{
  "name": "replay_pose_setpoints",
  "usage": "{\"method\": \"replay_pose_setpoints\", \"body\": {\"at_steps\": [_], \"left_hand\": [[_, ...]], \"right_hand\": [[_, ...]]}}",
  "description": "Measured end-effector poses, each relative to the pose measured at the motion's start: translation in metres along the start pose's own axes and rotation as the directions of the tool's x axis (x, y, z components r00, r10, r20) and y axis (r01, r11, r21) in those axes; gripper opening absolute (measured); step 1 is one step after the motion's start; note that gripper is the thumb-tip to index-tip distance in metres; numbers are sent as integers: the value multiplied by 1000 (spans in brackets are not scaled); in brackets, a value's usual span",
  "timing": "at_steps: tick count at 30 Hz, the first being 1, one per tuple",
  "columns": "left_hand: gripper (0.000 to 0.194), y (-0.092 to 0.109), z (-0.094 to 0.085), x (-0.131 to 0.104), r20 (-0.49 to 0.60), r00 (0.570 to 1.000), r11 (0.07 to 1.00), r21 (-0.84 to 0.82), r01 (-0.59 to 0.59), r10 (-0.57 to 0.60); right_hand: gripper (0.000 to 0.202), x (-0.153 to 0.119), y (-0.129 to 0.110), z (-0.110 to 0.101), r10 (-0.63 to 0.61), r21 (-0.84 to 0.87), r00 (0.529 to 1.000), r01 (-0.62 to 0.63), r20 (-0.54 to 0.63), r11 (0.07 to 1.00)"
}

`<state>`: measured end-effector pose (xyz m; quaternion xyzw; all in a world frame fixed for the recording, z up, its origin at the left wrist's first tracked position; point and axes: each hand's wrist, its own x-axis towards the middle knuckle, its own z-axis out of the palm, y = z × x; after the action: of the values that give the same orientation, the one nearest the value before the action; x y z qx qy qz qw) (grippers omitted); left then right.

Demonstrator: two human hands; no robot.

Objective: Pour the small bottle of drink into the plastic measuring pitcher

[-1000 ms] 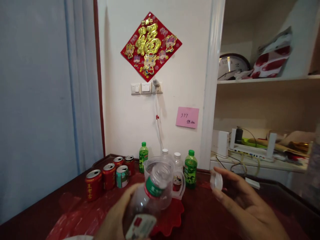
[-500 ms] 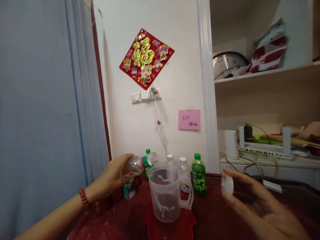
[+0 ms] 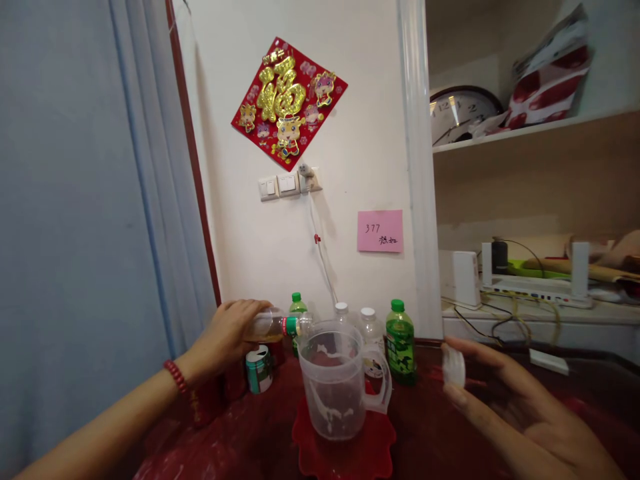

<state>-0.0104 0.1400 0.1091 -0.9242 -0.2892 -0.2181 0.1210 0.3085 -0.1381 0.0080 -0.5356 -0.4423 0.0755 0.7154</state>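
Note:
My left hand (image 3: 227,330) grips a clear plastic bottle (image 3: 280,325) with a green neck band, tipped almost level with its open mouth at the rim of a clear plastic measuring jug (image 3: 337,380). The jug stands on a red scalloped mat (image 3: 345,450) on the dark red table (image 3: 440,440). My right hand (image 3: 500,400) is held out to the right of the jug, with a white bottle cap (image 3: 454,367) pinched between thumb and fingers.
Behind the jug stand green bottles (image 3: 400,341), clear white-capped bottles (image 3: 370,327) and several drink cans (image 3: 260,368) near the wall. A curtain (image 3: 100,200) hangs on the left. Shelves at right hold a router (image 3: 535,283), cables and a clock (image 3: 463,113).
My left hand has carried the bottle from close in front of me out to the left and tipped it level over the jug's rim. My right hand still holds the cap.

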Motion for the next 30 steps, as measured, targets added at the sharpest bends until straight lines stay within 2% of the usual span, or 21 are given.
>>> {"method": "replay_pose_setpoints", "body": {"at_steps": [6,14,20,27,30], "left_hand": [[49,-12,4,5,-37,995,993,80,-89,92],[47,-13,2,6,-60,989,985,114,-126,134],[47,-13,1,7,-55,989,978,160,-130,141],[55,-12,-9,12,-46,981,953,250,-170,188],[58,-9,-13,13,-39,976,936,295,-192,213]], "right_hand": [[55,-3,15,-5,73,-28,992,-70,103,997],[56,-4,24,-7,88,-112,991,-77,100,991],[55,-4,25,-6,90,-131,991,-76,102,988],[57,-7,20,-5,62,-146,994,-49,86,988],[57,-6,16,-4,86,-94,991,-76,107,993]]}}
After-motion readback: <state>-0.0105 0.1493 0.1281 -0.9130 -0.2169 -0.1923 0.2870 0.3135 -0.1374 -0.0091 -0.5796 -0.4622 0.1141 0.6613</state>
